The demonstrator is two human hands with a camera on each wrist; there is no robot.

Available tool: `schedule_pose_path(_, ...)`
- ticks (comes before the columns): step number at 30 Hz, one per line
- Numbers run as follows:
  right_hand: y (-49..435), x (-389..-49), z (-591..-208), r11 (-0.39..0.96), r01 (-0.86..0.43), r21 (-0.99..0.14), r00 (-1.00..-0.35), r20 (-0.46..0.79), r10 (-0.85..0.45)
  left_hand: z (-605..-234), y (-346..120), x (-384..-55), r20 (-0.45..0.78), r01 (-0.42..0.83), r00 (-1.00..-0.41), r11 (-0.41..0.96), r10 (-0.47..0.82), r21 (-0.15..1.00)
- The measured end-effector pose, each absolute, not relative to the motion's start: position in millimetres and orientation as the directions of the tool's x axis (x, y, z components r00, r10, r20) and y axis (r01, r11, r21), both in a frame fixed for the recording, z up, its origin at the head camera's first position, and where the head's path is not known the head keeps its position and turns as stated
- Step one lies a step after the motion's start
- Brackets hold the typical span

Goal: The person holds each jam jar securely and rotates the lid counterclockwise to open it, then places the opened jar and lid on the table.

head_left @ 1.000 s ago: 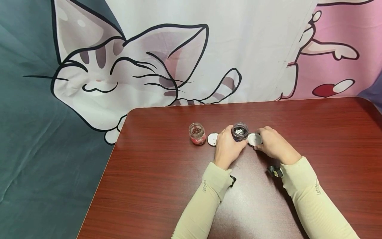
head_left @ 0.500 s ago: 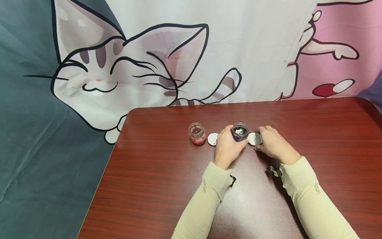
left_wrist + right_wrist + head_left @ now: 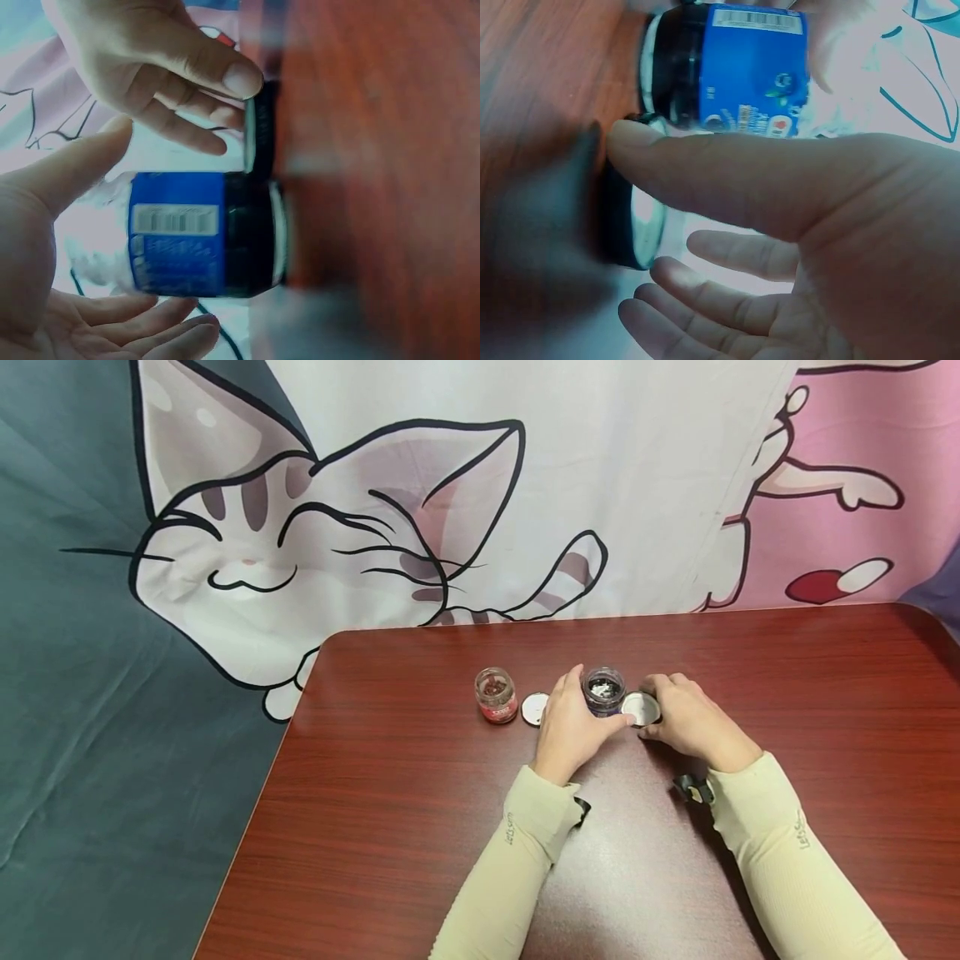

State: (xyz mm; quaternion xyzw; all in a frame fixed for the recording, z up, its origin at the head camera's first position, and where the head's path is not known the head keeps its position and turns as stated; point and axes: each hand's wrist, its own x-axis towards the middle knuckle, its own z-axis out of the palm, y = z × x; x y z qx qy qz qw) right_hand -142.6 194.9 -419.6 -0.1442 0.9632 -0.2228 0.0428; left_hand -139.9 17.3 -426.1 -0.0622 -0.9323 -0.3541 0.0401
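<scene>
An uncapped glass jar (image 3: pixel 603 692) with a blue label and dark contents stands upright on the table. My left hand (image 3: pixel 572 727) is spread around it; in the left wrist view, the thumb and fingers stand apart from the glass. Right of the jar, a round lid (image 3: pixel 641 708) lies with its white inside up. My right hand (image 3: pixel 686 718) is beside this lid, its thumb (image 3: pixel 634 139) at the rim and its other fingers loosely extended. Whether those fingertips touch the rim, I cannot tell.
To the left stands a second open jar (image 3: pixel 496 697) with a red label and brownish contents. A second lid (image 3: pixel 534 709), white inside up, lies between that jar and my left hand. A cat-print curtain (image 3: pixel 660 485) hangs behind the reddish-brown table (image 3: pixel 360 793).
My left hand has loosened from the blue-label jar, its thumb and fingers spreading outward. The jars and lids look nearly unmoved, and my right hand has barely shifted.
</scene>
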Motion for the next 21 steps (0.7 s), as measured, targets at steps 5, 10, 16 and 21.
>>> schedule_pose_path(5, 194, -140, -409, 0.859, -0.252, -0.446, -0.959, -0.006, -0.284, -416, 10, -140, 0.161, 0.164, -0.984, 0.713, 0.073, 0.682)
schedule_pose_path(10, 192, -139, -400, 0.861, -0.237, -0.45, -0.962, -0.016, -0.274, -405, 2, -140, 0.19, 0.189, -0.979, 0.691, 0.076, 0.698)
schedule_pose_path(16, 193, -139, -390, 0.862, -0.237, -0.448, -0.967, 0.02, -0.255, -390, -13, -144, 0.303, 0.285, -0.948, 0.672, 0.093, 0.684)
schedule_pose_path(21, 197, -136, -384, 0.855, -0.218, -0.471, -0.976, 0.108, -0.189, -378, -26, -149, 0.374, 0.351, -0.921, 0.656, 0.111, 0.668)
